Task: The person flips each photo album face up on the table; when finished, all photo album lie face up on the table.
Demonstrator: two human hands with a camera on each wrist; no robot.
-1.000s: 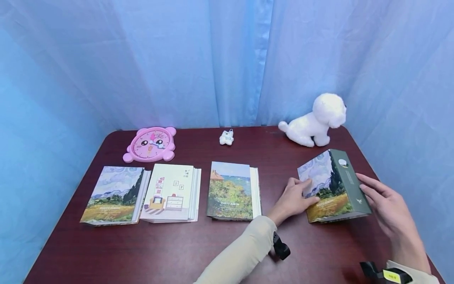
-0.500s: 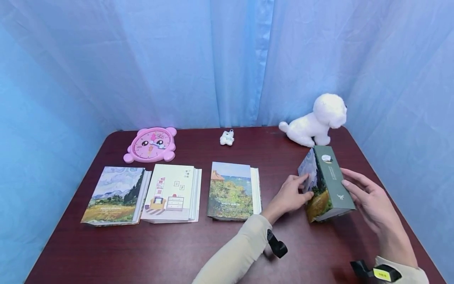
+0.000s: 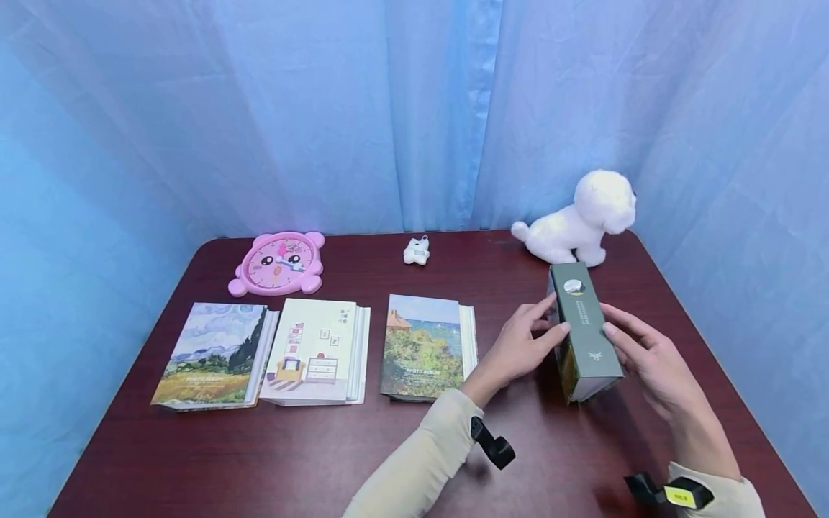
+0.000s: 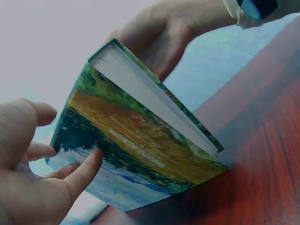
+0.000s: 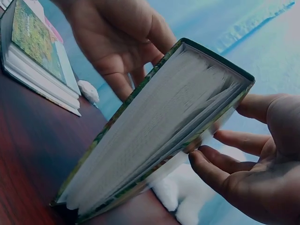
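A thick photo album (image 3: pixel 586 327) stands on its page edge at the right of the table, green spine facing up. Beside its painted front cover is my left hand (image 3: pixel 518 342), with fingertips on the cover and thumb near the spine. On the opposite side, my right hand (image 3: pixel 654 363) has fingertips against the back cover and its thumb by the spine's edge. The left wrist view shows the wheat-field cover with "PHOTO ALBUM" lettering (image 4: pixel 136 147), and the left fingers (image 4: pixel 86 171) lying fairly straight against it. White page ends (image 5: pixel 150 117) face the right wrist camera.
To the left lie a seaside-painting album (image 3: pixel 421 349), a white album with furniture drawings (image 3: pixel 311 352) and another wheat-field album (image 3: pixel 207 352). Behind them are a pink clock (image 3: pixel 277 264) and a tiny white bear (image 3: pixel 417 251). A white plush dog (image 3: pixel 583 223) sits just behind the standing album.
The album has tipped from a slant up onto its page edge, its spine turning upward and shifting left. My right hand has moved left with it; the left hand has moved slightly left.
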